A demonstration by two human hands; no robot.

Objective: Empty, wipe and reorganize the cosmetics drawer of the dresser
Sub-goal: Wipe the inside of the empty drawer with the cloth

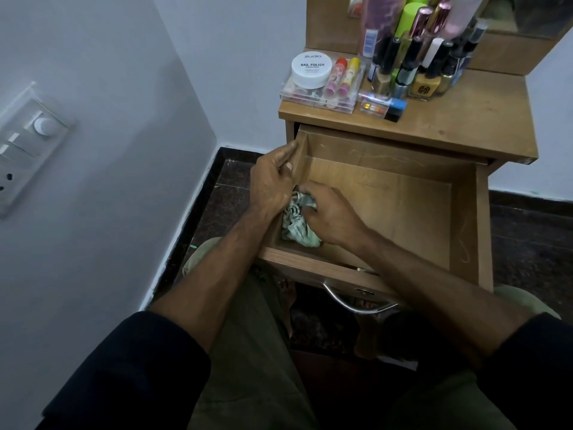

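The wooden drawer (400, 200) of the dresser is pulled out and holds nothing but a crumpled pale green cloth (297, 228) in its near left corner. My right hand (331, 215) grips the cloth and presses it onto the drawer floor. My left hand (273, 178) grips the drawer's left side wall, thumb inside, fingers outside. The cosmetics stand on the dresser top (465, 119): a white nail polish remover jar (310, 69), two lip balm tubes (341, 77) on a clear case (319, 99), and several nail polish bottles (415, 69).
A small clear box with a blue end (384, 107) lies at the dresser top's front. Tall bottles (412, 17) stand at the back by a mirror. A metal handle (353, 301) hangs on the drawer front. A wall switchboard (28, 147) is at left. My knees are under the drawer.
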